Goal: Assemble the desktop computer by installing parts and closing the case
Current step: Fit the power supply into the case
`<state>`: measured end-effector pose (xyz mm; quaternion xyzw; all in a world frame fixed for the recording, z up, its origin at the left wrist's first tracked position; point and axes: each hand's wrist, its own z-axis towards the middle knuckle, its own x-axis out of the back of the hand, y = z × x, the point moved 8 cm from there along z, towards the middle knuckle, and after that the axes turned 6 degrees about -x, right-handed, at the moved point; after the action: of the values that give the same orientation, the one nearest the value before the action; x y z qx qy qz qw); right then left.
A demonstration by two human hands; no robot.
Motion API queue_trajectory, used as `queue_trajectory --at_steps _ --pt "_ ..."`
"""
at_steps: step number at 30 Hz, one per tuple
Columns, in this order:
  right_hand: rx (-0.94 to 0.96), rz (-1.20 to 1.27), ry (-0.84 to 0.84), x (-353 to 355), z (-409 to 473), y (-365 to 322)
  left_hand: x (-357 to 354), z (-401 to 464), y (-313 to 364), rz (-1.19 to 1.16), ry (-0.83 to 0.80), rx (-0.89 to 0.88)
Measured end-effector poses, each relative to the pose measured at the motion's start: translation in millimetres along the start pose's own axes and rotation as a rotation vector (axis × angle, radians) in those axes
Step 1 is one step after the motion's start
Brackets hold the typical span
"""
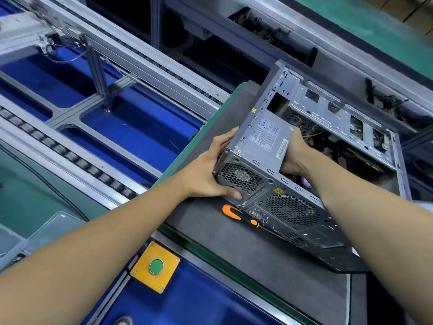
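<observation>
A: Grey steel computer case (pixel 311 146) lies open on the dark mat (pixel 234 252); power supply (pixel 264 141) seated in its corner.

B: Left hand (pixel 206 174) grips the case corner. Right hand (pixel 294 156) holds the supply from inside.

Bare forearms, bare hands (pixel 206 174), sleeveless.

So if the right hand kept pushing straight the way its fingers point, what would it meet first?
The right hand is already inside the open computer case, pressed against the power supply. Straight on, it meets that unit's inner side at once; its fingertips are hidden, so the exact contact is unclear.
</observation>
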<state>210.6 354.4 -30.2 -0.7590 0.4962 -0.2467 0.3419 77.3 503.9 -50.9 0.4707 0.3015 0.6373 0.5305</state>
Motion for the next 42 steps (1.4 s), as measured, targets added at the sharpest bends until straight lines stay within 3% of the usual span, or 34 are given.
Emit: queue_trajectory --at_steps 9,16,21,27,33,42 --pt "0.027 -0.017 -0.014 -6.1 -7.7 -0.7 0.9 2.0 14.4 -0.031 0.006 -0.096" --pt "0.258 -0.049 0.004 1.4 -19.4 -31.9 9.4 1.8 14.6 -0.001 0.123 -0.156" --pt "0.238 -0.047 -0.084 -2.4 -18.0 -28.2 10.6 3.3 13.9 -0.017 0.158 -0.184" --pt "0.137 -0.034 -0.022 2.8 -14.5 -27.3 12.2 4.0 12.8 -0.046 0.162 -0.234" --pt "0.215 -0.024 -0.021 -4.1 -19.1 -31.4 7.3 3.1 16.6 0.028 0.164 -0.296" --pt "0.231 -0.050 0.021 -9.6 -16.7 -35.6 7.6 9.8 -1.2 -0.010 0.147 -0.196"
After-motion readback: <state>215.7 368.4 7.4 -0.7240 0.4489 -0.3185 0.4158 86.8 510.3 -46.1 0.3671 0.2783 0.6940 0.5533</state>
